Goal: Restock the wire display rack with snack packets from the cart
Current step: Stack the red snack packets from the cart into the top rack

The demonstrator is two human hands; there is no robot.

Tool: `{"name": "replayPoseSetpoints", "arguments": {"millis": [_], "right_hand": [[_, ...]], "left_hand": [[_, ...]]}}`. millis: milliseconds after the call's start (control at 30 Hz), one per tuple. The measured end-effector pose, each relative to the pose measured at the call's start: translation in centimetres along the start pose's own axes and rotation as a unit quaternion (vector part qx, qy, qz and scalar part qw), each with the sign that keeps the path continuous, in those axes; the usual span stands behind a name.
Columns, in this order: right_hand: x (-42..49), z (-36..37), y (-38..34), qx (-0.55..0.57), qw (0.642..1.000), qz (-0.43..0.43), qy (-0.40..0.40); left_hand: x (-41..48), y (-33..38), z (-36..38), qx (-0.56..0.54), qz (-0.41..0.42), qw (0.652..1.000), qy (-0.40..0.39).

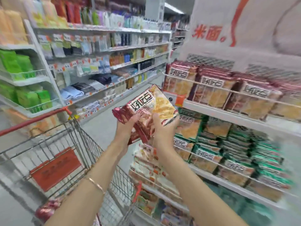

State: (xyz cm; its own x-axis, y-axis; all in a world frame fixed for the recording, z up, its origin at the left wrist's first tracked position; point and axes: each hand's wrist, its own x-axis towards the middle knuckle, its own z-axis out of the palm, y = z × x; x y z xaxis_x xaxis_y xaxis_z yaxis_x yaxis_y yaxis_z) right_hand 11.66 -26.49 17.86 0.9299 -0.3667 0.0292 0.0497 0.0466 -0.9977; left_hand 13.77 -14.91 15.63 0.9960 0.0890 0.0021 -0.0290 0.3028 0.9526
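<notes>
Head cam, the only view I've got. Both arms are up in front of me, and btwn the hands is a bundle of maroon-and-cream plastic snack packets [146, 105] w/ bold black characters on the front. The left hand [127, 128] grips the bundle's lower left end, fingers curled under it. The right hand [162, 129] grips the lower right edge, thumb across the front. Looks like more than one pkt stacked there; exact count I can't tell. The bundle is tilted and held in the air btwn the cart and the left end of the white wire display rack [228, 91]. Whether it touches the rack, can't tell.

The rack's top shelf holds a row of matching maroon packets [216, 88] standing upright behind a thin wire rail. The shelf below has green-topped packets [244, 149] w/ the same lettering, stacked flat in several piles. An orange price tag [178, 100] sits on the top shelf's front edge, left end. A white banner with red characters [211, 33] hangs above.

Lower left is the grey wire shopping cart with a red handle [78, 144], w/ a red plastic panel [55, 167] on its seat flap. A maroon item [47, 209] at the bottom edge is too blurred to identify. There's a thin gold-coloured bracelet [96, 185] on the left wrist. Across the aisle are long white store shelves [104, 51] of bottles and packs, blurred.
</notes>
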Motion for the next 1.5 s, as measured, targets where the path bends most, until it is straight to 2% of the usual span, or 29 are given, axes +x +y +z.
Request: {"name": "replayPoseSetpoints", "arguments": {"millis": [67,133,200,267,333,433,567,667,733,800,967,1067,1100,1200,1233,1333,1367,1433,1500], "right_hand": [[1.7,-5.4,-4.2,-0.053,0.993,-0.108,-0.006],[4.0,-11.4,-8.5,-0.135,0.971,-0.198,-0.003],[6.0,-17.3,-12.8,-0.246,0.942,-0.225,-0.026],[7.8,-22.9,-15.9,-0.295,0.932,-0.198,-0.078],[9.8,-28.0,-17.5,-0.249,0.948,-0.171,-0.098],[13.0,-35.2,-18.6,-0.179,0.966,-0.187,-0.024],[16.3,-43.5,-20.8,-0.156,0.952,-0.256,0.06],[18.0,-47.6,-20.8,-0.165,0.937,-0.293,0.095],[19.3,-48.9,-19.5,-0.237,0.91,-0.318,0.123],[21.0,-49.5,-17.3,-0.298,0.894,-0.308,0.131],[23.1,-49.4,-13.9,-0.369,0.892,-0.253,0.066],[23.8,-49.9,-14.7,-0.344,0.911,-0.226,-0.013],[24.0,-49.9,-14.8,-0.362,0.908,-0.205,-0.046],[24.0,-48.9,-14.3,-0.502,0.848,-0.12,-0.124],[23.9,-48.5,-14.2,-0.525,0.835,-0.106,-0.123],[25.1,-49.0,-13.5,-0.511,0.842,-0.11,-0.131],[25.3,-49.2,-13.4,-0.51,0.843,-0.11,-0.129],[24.8,-49.2,-13.6,-0.527,0.836,-0.115,-0.095],[24.6,-48.8,-13.5,-0.518,0.84,-0.13,-0.097]], "left_hand": [[0.8,1.8,3.8,0.02,0.05,0.998,-0.04],[1.9,3.0,7.9,0.05,0.075,0.991,-0.1],[2.4,4.2,12.7,0.074,0.08,0.978,-0.176],[2.5,5.0,19.0,0.077,0.064,0.965,-0.241],[2.2,5.2,25.8,0.048,0.043,0.954,-0.291],[1.9,5.6,35.4,0.05,0.054,0.931,-0.358],[1.8,6.0,45.3,0.109,0.105,0.901,-0.406],[3.2,5.5,50.6,0.187,0.142,0.864,-0.446],[4.8,4.9,52.0,0.262,0.201,0.851,-0.407],[6.3,3.8,52.2,0.335,0.226,0.836,-0.372],[7.7,2.5,50.7,0.499,0.189,0.774,-0.34],[8.6,3.4,50.1,0.584,0.172,0.715,-0.344],[8.5,3.7,50.1,0.615,0.169,0.687,-0.348],[8.7,3.2,50.6,0.721,0.165,0.564,-0.366],[8.8,2.8,50.7,0.725,0.168,0.557,-0.37],[8.8,2.6,50.5,0.669,0.177,0.606,-0.393],[8.8,2.6,50.4,0.659,0.174,0.61,-0.404],[9.0,2.5,50.4,0.667,0.141,0.594,-0.428],[9.5,2.3,50.5,0.681,0.11,0.576,-0.439]]}}
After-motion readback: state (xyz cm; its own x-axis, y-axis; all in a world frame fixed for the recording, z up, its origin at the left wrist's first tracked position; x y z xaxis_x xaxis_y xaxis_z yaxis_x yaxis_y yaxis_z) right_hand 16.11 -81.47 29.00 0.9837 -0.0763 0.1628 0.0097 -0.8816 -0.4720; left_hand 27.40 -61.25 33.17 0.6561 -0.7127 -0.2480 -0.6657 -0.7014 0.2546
